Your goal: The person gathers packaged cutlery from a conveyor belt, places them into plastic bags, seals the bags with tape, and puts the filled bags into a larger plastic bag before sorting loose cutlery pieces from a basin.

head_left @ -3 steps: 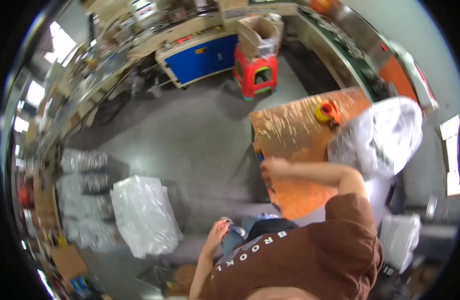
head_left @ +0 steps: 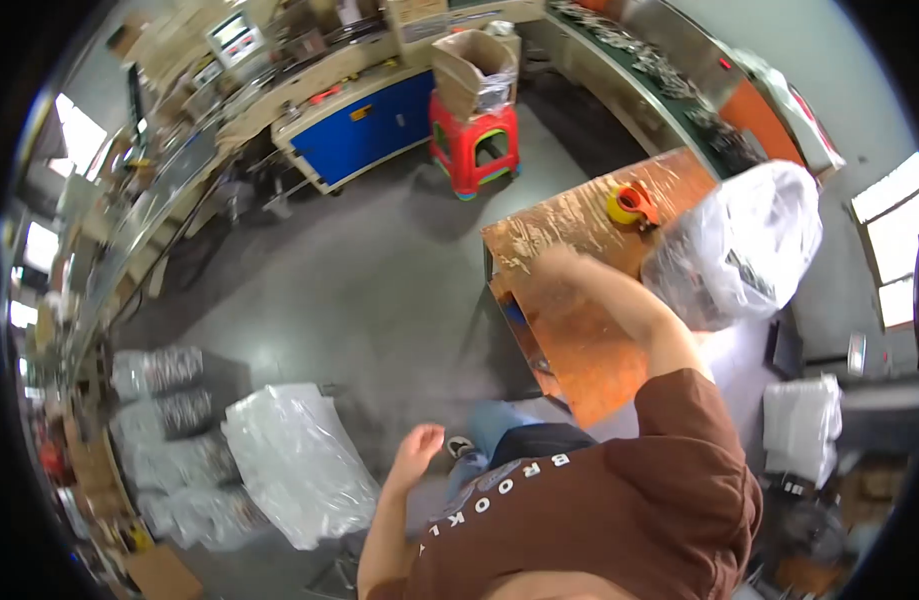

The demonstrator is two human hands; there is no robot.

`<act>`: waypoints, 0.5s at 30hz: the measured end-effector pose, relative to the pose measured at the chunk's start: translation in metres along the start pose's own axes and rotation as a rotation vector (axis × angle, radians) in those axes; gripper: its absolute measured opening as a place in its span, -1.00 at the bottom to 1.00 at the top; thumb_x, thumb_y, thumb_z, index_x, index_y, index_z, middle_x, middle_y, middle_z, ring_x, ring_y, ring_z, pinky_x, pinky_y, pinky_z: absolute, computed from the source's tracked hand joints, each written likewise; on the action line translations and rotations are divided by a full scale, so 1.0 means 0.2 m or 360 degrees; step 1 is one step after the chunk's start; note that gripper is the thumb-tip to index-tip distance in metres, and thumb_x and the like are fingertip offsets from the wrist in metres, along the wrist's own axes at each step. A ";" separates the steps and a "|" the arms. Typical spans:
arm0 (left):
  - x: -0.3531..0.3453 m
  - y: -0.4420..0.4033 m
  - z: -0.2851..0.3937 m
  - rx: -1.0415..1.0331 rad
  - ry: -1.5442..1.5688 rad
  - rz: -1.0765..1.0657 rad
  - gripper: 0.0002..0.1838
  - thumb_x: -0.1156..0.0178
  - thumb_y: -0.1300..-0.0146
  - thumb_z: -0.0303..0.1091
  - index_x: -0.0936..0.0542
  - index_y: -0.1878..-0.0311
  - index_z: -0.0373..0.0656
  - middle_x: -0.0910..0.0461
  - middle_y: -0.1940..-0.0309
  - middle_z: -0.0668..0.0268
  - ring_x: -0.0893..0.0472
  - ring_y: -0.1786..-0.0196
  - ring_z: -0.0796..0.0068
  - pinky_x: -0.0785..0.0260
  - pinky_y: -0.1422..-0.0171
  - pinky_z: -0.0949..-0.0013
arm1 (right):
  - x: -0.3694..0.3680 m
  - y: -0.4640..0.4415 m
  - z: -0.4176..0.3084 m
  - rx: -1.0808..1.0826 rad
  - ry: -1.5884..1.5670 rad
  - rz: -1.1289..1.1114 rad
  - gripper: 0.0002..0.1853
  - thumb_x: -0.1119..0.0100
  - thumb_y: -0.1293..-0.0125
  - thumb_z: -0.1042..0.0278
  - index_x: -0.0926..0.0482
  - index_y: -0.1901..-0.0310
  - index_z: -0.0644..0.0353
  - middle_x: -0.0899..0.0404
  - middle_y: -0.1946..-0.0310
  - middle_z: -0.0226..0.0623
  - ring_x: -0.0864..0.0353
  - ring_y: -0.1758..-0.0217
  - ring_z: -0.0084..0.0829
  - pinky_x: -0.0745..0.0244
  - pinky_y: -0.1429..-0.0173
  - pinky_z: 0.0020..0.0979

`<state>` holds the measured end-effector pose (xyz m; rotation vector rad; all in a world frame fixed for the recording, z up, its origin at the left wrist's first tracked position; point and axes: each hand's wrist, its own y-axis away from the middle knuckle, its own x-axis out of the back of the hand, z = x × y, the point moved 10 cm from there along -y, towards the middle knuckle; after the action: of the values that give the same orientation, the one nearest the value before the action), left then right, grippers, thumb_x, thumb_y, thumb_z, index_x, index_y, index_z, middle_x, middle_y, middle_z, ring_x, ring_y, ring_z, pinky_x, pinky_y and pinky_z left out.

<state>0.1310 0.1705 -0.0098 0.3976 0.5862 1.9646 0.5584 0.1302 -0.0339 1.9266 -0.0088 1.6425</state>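
My left hand (head_left: 419, 446) hangs beside my body above the floor, its fingers curled in, and no object shows in it. My right hand (head_left: 559, 266) is stretched forward over the worn wooden tabletop (head_left: 589, 340); motion smears its fingers, and whether it touches the wood I cannot tell. On the same table, to the right of that hand, sits an orange tape dispenser with a yellow roll (head_left: 631, 204). A large clear plastic bag (head_left: 744, 250), bulging with contents I cannot make out, rests at the table's right side.
Ahead stands a red plastic stool (head_left: 471, 150) bearing an open cardboard box (head_left: 471, 75). A blue-fronted cabinet (head_left: 364, 130) is to its left. Wrapped bundles (head_left: 164, 415) and a white plastic-covered stack (head_left: 297, 460) lie on the floor at left. A long bench (head_left: 649, 70) runs along the right.
The view has shifted, so the stool and table sit further left and higher. My right hand has swung forward over the tabletop from its near-left edge. My left hand has moved slightly left.
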 end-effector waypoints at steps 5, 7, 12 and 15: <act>-0.31 0.14 1.71 -0.1261 -0.0458 -0.0959 -0.84 -0.23 -0.11 -0.58 -0.62 0.23 -0.17 -0.52 0.27 0.31 -0.50 0.21 0.42 -0.35 0.06 0.39 | 0.34 -0.03 0.55 -0.0630 0.0076 0.0813 -0.76 -0.08 -0.14 0.33 -0.60 0.22 0.26 -0.63 0.16 -0.04 -0.62 0.06 -0.15 -0.52 0.05 -0.16; -0.49 0.31 2.15 -0.1944 -0.0426 -0.1485 -0.66 -0.29 -0.04 -0.55 -0.64 0.05 -0.13 -0.49 0.26 0.31 -0.46 0.21 0.33 -0.33 0.10 0.33 | 0.28 -0.12 0.73 -0.0723 -0.0218 0.0262 -0.75 -0.01 -0.16 0.38 -0.62 0.18 0.24 -0.61 0.08 -0.06 -0.56 -0.10 -0.21 -0.51 -0.04 -0.21; -0.68 0.15 2.54 -0.2384 -0.0326 -0.1920 -0.76 -0.25 -0.01 -0.33 -0.56 0.22 -0.18 -0.40 0.24 0.31 -0.41 0.18 0.30 -0.29 0.15 0.33 | 0.18 -0.39 1.00 -0.0882 -0.0374 0.0240 -0.72 -0.08 -0.19 0.23 -0.59 0.14 0.19 -0.64 0.17 -0.10 -0.62 0.01 -0.16 -0.52 -0.02 -0.21; -0.74 -0.05 2.70 -0.2316 -0.0499 -0.2140 -0.77 -0.21 0.01 -0.32 -0.54 0.25 -0.15 -0.41 0.24 0.30 -0.41 0.15 0.32 -0.28 0.13 0.33 | 0.21 -0.61 1.04 -0.0880 -0.0637 0.0310 -0.73 -0.11 -0.18 0.17 -0.64 0.19 0.12 -0.66 0.25 -0.10 -0.64 0.08 -0.16 -0.55 0.04 -0.19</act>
<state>0.4799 0.1647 0.4285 -0.5220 -0.7134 0.5870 0.8007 0.1540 -0.0596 1.8068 -0.7495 1.1685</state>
